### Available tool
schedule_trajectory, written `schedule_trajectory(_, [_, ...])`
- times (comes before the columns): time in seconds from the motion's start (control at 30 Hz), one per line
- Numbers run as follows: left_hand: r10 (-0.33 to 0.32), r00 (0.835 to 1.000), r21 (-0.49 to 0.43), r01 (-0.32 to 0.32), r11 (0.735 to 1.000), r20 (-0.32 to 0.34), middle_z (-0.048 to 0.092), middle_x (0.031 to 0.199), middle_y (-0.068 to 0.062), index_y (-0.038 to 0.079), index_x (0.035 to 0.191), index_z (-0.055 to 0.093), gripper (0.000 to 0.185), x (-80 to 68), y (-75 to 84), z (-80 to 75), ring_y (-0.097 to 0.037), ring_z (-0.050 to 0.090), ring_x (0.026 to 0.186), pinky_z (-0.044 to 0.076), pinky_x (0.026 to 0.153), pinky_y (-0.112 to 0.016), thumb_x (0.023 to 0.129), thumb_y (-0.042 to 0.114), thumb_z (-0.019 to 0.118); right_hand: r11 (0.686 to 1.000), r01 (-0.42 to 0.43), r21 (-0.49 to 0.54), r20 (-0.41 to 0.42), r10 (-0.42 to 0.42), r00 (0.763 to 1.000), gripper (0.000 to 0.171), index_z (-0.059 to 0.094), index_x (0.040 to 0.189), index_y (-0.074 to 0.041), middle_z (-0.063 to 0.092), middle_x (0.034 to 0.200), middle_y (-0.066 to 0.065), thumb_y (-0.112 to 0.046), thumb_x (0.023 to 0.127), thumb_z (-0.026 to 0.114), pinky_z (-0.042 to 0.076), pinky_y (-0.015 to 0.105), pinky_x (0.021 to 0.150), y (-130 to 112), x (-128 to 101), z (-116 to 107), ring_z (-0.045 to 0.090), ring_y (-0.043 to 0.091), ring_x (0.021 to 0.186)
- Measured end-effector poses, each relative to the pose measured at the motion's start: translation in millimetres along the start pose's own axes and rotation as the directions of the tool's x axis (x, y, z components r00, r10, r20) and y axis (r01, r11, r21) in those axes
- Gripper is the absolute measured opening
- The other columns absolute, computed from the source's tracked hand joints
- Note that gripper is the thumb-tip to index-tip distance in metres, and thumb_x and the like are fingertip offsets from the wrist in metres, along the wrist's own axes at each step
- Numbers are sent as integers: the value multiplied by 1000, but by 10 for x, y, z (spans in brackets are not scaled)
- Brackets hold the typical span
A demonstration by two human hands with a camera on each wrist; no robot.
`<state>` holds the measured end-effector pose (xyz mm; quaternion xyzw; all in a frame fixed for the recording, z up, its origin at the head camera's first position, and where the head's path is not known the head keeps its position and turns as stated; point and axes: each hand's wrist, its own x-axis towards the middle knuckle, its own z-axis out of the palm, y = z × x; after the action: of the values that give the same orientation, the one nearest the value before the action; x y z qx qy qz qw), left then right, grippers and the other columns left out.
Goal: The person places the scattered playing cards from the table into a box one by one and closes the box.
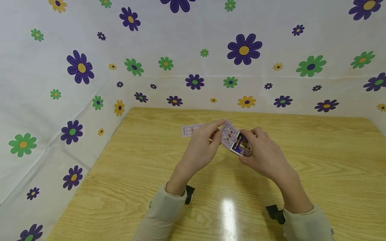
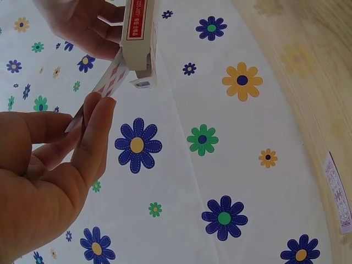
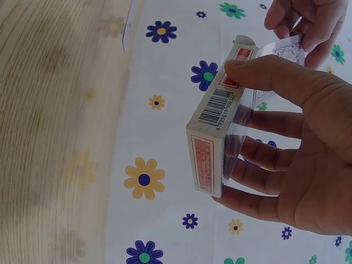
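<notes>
My right hand (image 1: pixel 245 146) grips a playing-card box (image 1: pixel 241 146) above the middle of the wooden table (image 1: pixel 316 160), thumb on one side and fingers curled under it. In the right wrist view the box (image 3: pixel 213 144) shows a barcode and an open flap, held by that hand (image 3: pixel 235 129). My left hand (image 1: pixel 217 132) pinches a patterned card (image 1: pixel 228 134) that sticks out of the box's open end. From the left wrist, those fingers (image 2: pixel 98 118) hold the card (image 2: pixel 109 82) just below the box (image 2: pixel 137 34).
One card (image 1: pixel 190 130) lies face down on the table beyond my left hand, also visible as a card (image 2: pixel 339 193) at the table's edge. White cloth with flowers (image 1: pixel 244 49) walls the table at the back and left.
</notes>
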<state>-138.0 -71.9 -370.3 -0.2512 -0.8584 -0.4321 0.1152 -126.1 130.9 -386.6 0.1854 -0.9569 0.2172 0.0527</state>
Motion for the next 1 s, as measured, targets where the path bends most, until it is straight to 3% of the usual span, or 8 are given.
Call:
schedule_trajectory(0.6, [-47,997,19,46,999,67,64,102,-10,5,138,57,38,-12,42,41,-16,58,83,50,64,-19,101,4,50,1000,-1,-3,4,1,1000,75,48,144,-5,52,122,22,-21,79,82,55,46,70,0,3,3,54,32,97])
schedule_trajectory(1.0, [-23,996,57,18,998,81,63,100,-9,6,138,57,38,-21,39,85,-13,55,77,48,59,-19,101,5,51,1000,5,5,1,-5,1000,75,48,143,-3,51,121,22,-19,79,82,56,48,71,1,-1,-6,54,32,97])
